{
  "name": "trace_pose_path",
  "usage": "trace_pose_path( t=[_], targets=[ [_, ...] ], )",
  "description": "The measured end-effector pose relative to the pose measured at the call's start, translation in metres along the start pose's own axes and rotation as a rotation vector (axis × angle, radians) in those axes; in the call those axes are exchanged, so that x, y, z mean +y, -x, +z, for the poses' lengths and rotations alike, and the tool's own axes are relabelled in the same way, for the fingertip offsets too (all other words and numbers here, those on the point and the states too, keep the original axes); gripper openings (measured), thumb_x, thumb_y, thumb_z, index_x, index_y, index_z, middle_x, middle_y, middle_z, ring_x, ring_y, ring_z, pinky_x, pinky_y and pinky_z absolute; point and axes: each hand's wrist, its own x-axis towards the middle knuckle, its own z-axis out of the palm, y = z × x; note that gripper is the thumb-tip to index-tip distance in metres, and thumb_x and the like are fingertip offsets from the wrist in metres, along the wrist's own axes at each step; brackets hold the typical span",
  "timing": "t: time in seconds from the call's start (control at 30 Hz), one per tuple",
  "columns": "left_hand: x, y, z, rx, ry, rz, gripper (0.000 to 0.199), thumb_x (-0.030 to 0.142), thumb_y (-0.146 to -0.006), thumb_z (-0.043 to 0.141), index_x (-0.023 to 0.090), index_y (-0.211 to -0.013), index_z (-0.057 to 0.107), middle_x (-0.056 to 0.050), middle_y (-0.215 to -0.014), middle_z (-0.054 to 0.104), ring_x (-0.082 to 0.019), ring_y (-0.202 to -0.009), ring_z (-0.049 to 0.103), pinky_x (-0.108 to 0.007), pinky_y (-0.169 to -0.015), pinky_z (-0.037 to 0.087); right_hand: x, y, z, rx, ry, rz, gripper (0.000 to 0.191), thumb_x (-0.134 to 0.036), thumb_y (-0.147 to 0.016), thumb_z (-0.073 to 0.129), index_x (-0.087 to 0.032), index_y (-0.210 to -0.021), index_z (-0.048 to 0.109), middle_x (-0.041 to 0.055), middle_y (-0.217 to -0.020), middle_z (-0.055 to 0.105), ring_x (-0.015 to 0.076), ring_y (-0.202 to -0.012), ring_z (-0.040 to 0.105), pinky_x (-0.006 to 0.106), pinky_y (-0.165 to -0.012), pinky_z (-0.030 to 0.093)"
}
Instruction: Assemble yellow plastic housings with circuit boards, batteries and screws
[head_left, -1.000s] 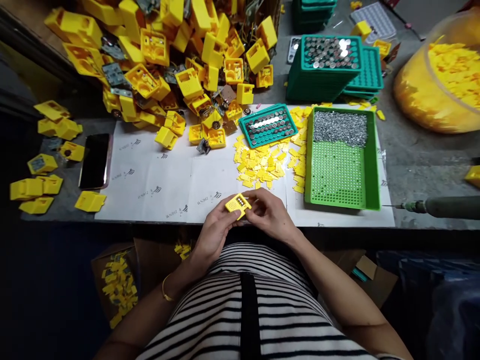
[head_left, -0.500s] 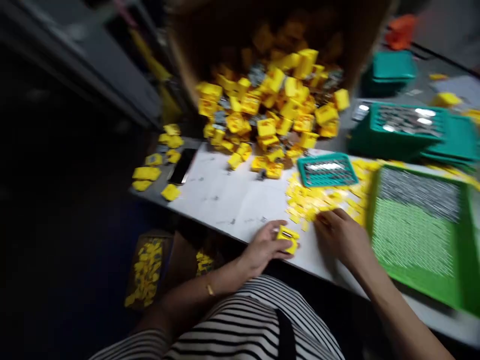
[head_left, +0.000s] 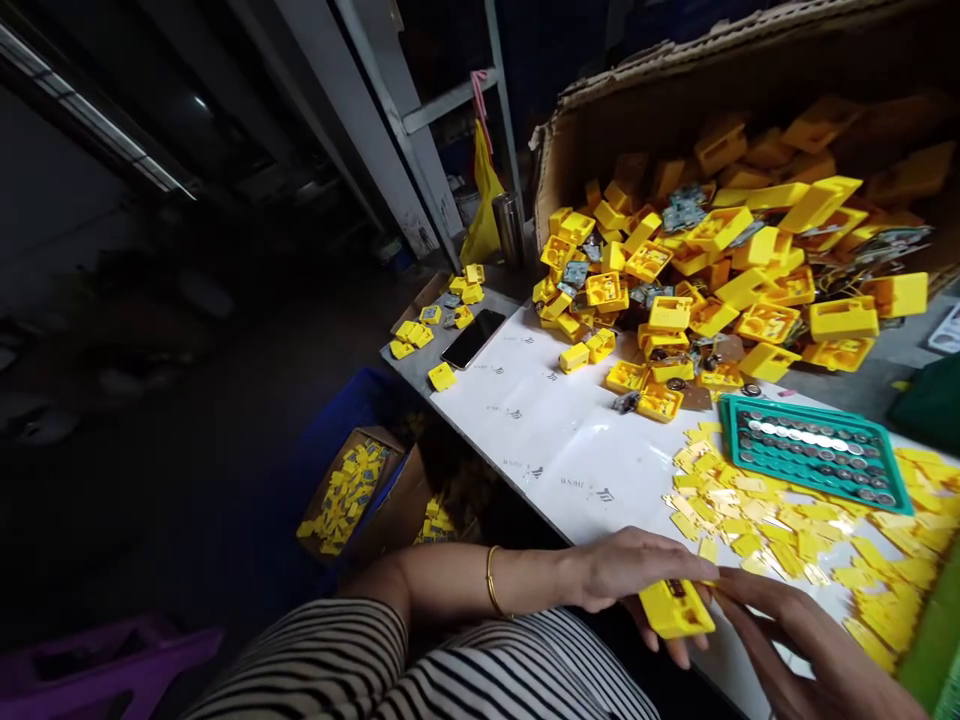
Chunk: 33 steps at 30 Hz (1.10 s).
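Note:
My left hand point(head_left: 622, 572) is closed around a small yellow plastic case point(head_left: 675, 608) above the table's front edge. The case is tilted, and dark parts show in its opening. Close against its right end is my right hand point(head_left: 795, 625), thumb and fingers drawn together; whatever they pinch is hidden. Just beyond both hands lie many thin yellow plastic pieces point(head_left: 750, 515), loosely spread. Behind these sits a teal tray point(head_left: 814, 485) with rows of round silver coin cells.
A cardboard box point(head_left: 551, 180) on its side spills yellow cases and circuit boards onto the table point(head_left: 480, 420). A phone point(head_left: 474, 338) lies at the left end among yellow parts. Below stands a carton of yellow parts point(head_left: 349, 495). A green tray edge point(head_left: 930, 640) is at right.
The view has swung left. My right hand has moved from the loose yellow pieces to the case in my left hand, and the two hands now meet there.

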Motion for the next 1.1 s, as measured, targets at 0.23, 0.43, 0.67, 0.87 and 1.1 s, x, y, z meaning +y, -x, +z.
trace_pose_path(
  t=[0.23,0.43,0.67,0.87,1.1],
  targets=[
    [-0.005,0.010,-0.003,0.119,-0.188,0.063,0.025,0.039,-0.076,0.066,0.017,-0.085,0.060,0.001,-0.064,0.063,-0.009,-0.044,0.057,-0.018,-0.044,0.040,-0.032,-0.004,0.001,-0.055,-0.215,0.195,0.022,-0.045,-0.072,0.071,-0.030,-0.088,0.075,0.0032,-0.089,0.076,0.0251,-0.076,0.074,0.032,-0.065,0.064],
    [-0.011,0.019,0.004,0.217,-0.146,0.183,0.027,0.039,-0.078,0.065,0.016,-0.093,0.062,0.001,-0.067,0.062,-0.010,-0.050,0.059,-0.020,-0.047,0.045,-0.034,-0.006,0.005,-0.002,-0.429,0.681,0.035,-0.049,-0.057,0.081,-0.021,-0.078,0.076,0.0060,-0.069,0.074,0.0245,-0.061,0.071,0.031,-0.058,0.063],
    [-0.023,0.028,0.005,0.334,0.323,0.209,0.024,0.027,-0.085,0.058,0.015,-0.105,0.063,-0.010,-0.103,0.070,-0.022,-0.096,0.068,-0.040,-0.089,0.053,-0.054,0.012,0.017,0.145,-0.819,0.775,0.034,-0.038,-0.060,0.086,-0.017,-0.083,0.072,0.0041,-0.066,0.072,0.0169,-0.058,0.067,0.031,-0.061,0.061],
    [-0.032,0.025,0.012,0.321,0.260,0.244,0.023,0.028,-0.086,0.058,0.018,-0.106,0.063,-0.007,-0.115,0.066,-0.020,-0.111,0.061,-0.042,-0.101,0.046,-0.061,0.015,0.033,0.155,-0.782,0.682,0.027,-0.040,-0.067,0.081,-0.017,-0.078,0.072,0.0034,-0.077,0.072,0.0135,-0.065,0.064,0.026,-0.061,0.056],
    [-0.035,0.022,0.018,0.334,0.232,0.258,0.024,0.032,-0.089,0.055,0.018,-0.106,0.063,-0.007,-0.119,0.065,-0.021,-0.120,0.057,-0.040,-0.103,0.045,-0.056,0.011,0.034,0.104,-0.784,0.667,0.023,-0.034,-0.067,0.079,-0.017,-0.080,0.072,0.0018,-0.075,0.071,0.0130,-0.066,0.063,0.028,-0.069,0.055]
  ],
)
